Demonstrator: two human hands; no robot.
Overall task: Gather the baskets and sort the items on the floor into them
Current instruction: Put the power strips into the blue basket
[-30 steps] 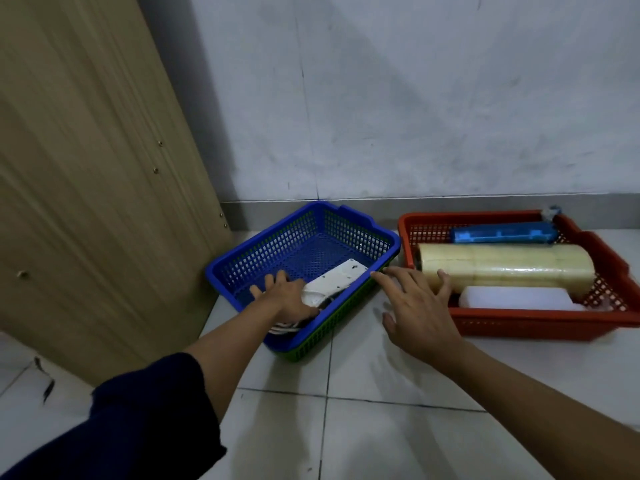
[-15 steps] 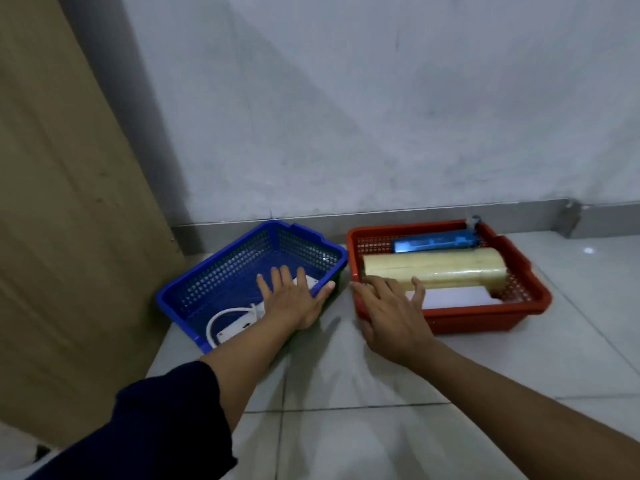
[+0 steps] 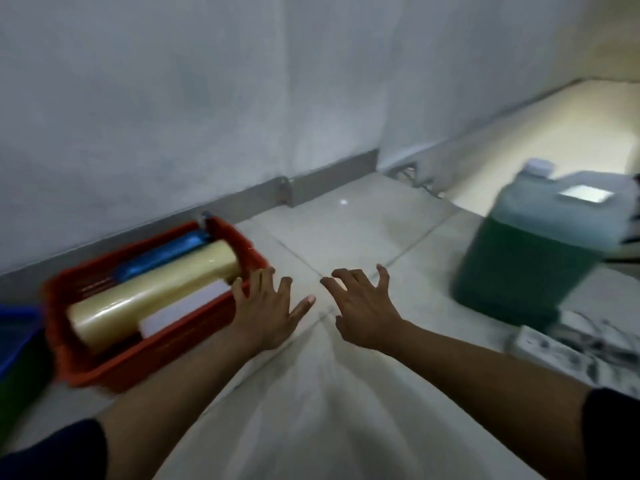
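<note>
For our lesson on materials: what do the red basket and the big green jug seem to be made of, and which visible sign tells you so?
Red basket: probably moulded plastic, given its uniform bright colour; blur hides finer detail.
Green jug: apparently translucent plastic, since green liquid shows through its walls.

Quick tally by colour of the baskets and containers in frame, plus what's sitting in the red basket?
Red basket: 1
Blue basket, only its edge in frame: 1
Green jug: 1
Items in the red basket: 3, namely a yellowish roll, a blue item and a white item
Total: 6
</note>
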